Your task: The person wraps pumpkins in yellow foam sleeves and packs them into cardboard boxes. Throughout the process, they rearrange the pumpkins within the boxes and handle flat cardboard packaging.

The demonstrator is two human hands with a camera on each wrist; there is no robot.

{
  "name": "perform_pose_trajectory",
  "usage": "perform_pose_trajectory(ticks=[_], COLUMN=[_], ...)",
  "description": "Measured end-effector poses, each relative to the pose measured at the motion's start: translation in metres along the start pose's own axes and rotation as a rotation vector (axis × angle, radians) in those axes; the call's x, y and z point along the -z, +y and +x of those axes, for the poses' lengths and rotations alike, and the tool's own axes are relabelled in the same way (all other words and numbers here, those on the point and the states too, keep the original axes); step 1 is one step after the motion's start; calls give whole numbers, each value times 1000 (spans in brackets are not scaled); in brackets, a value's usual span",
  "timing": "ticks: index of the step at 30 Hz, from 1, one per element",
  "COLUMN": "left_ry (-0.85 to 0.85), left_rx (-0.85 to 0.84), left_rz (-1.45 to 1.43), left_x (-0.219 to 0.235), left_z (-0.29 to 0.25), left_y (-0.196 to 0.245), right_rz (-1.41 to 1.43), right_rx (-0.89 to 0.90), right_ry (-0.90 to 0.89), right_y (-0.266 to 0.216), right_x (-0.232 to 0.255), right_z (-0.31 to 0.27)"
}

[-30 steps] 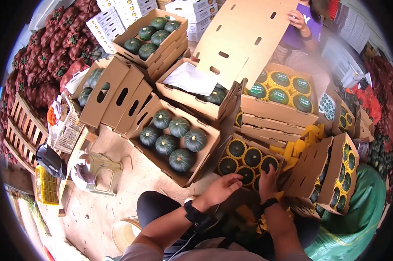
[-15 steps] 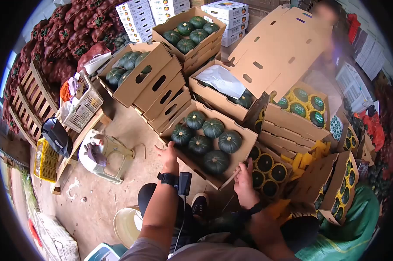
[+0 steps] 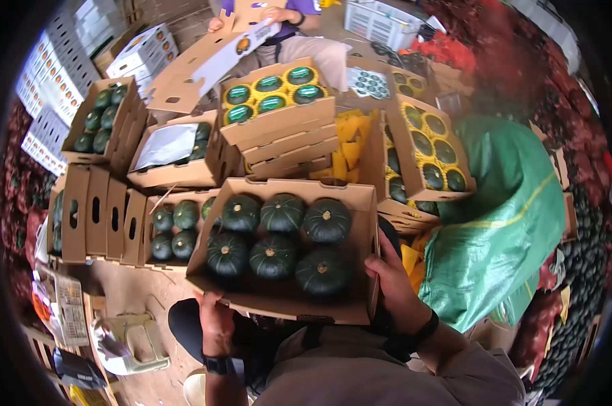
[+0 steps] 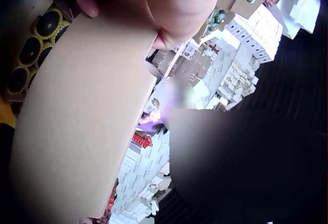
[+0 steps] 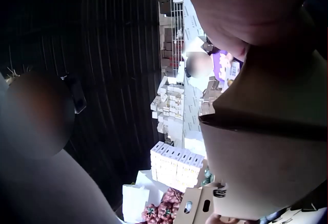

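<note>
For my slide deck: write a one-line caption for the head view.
Both hands, left hand and right hand, hold a cardboard box of six dark green squashes amid stacked produce boxes.

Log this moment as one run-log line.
left hand: grips near edge of cardboard box | right hand: grips its right side | load: six green squashes | box: lifted, held level
</note>
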State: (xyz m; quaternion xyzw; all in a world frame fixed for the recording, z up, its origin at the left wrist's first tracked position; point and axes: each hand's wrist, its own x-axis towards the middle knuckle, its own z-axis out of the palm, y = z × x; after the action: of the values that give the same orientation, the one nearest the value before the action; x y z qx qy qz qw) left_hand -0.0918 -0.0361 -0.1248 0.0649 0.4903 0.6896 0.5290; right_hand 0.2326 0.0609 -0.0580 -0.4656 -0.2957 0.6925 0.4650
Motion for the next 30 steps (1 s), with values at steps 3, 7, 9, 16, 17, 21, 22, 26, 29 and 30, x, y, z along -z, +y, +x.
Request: perform_pose_trajectory(ticks=[3, 7, 9, 16, 17, 21, 22, 26, 29, 30], left_ry=[-61, -38, 10, 224, 170, 130, 108, 54, -109, -236], left_rx=[-144, -78, 29, -125, -128, -168, -187, 18, 41, -1], left_rz=[22, 229, 266, 500, 498, 545, 565, 646, 695, 727], left_x=[-10, 3, 27, 11, 13, 12, 19, 3, 3, -2], left_z=[-60, -104, -109, -121, -121, -130, -131, -148, -145, -133], left_y=[-2, -11, -23, -30, -32, -46, -53, -39, -15, 0], right_rz=[-8, -100, -330, -1079, -1116, -1365, -1354, -1521, -1244, -1039], right_rx=[-2, -42, 17, 18, 2, 373, 322, -6, 95, 125], right_ry=[-47, -119, -165, 330, 297, 2, 28, -151, -158, -120], right_y=[3, 9, 6, 73, 78, 165, 170, 165, 203, 204], right_x=[43, 66, 79, 269, 280, 325, 310, 271, 341, 349], right_z=[-28, -44, -42, 85, 101, 164, 162, 157, 175, 173])
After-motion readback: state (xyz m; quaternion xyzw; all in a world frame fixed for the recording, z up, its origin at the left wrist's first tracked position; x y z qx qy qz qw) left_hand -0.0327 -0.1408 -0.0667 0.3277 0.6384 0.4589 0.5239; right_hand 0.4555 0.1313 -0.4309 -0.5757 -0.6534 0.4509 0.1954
